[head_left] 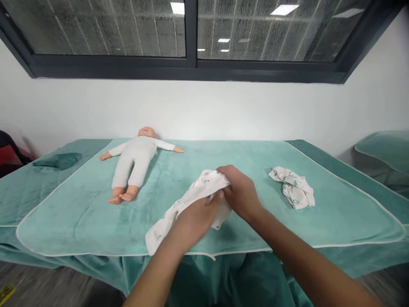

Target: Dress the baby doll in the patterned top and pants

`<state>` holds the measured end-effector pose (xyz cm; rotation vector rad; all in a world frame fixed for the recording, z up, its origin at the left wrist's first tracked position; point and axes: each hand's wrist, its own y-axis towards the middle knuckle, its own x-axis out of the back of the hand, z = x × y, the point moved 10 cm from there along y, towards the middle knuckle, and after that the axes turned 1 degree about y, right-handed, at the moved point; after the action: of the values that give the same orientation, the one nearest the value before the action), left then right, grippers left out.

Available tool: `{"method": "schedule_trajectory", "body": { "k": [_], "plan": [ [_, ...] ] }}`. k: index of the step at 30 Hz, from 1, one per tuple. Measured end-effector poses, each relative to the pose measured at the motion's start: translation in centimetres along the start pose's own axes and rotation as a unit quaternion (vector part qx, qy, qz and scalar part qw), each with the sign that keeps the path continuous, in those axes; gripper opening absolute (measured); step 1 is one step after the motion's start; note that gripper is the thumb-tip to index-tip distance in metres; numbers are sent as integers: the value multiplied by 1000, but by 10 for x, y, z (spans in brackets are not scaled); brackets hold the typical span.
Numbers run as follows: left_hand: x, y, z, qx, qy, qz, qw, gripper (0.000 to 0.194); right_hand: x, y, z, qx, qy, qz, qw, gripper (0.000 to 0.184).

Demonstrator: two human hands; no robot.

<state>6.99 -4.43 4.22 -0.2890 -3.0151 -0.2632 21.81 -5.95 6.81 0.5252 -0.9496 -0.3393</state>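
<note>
Angling up from the bottom edge, your left hand [195, 221] and right hand [240, 190] were pretty much together mid-frame, clamped on that printed white garment [191, 195], right one higher.

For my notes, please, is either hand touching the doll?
No, the left hand and right hand hold printed fabric, away from the doll.

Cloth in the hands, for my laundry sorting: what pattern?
White cloth with small, scattered green and red prints; head view.

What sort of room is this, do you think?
Perhaps a childcare practice room, though I can't be sure: a smooth baby doll in white clothing lies on a pale-green, white-edged fabric cover, and a white printed cloth is in hand nearby.
</note>
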Motion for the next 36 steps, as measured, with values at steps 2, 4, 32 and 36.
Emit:
{"method": "schedule_trajectory", "body": {
  "k": [2,4,32,36],
  "plan": [
    [-3,-16,-19,-42,50,53,996,28,8,6,-4,0,4,-8,1000,31],
    [6,-28,-36,-119,117,21,986,31,13,10,-1,9,5,0,1000,34],
    [95,7,-61,-218,378,-154,887,36,70,3,-40,-57,-94,-9,994,39],
    [104,12,-44,-164,422,-149,879,39,69,-6,-75,-144,-118,30,982,36]
  ]
}}
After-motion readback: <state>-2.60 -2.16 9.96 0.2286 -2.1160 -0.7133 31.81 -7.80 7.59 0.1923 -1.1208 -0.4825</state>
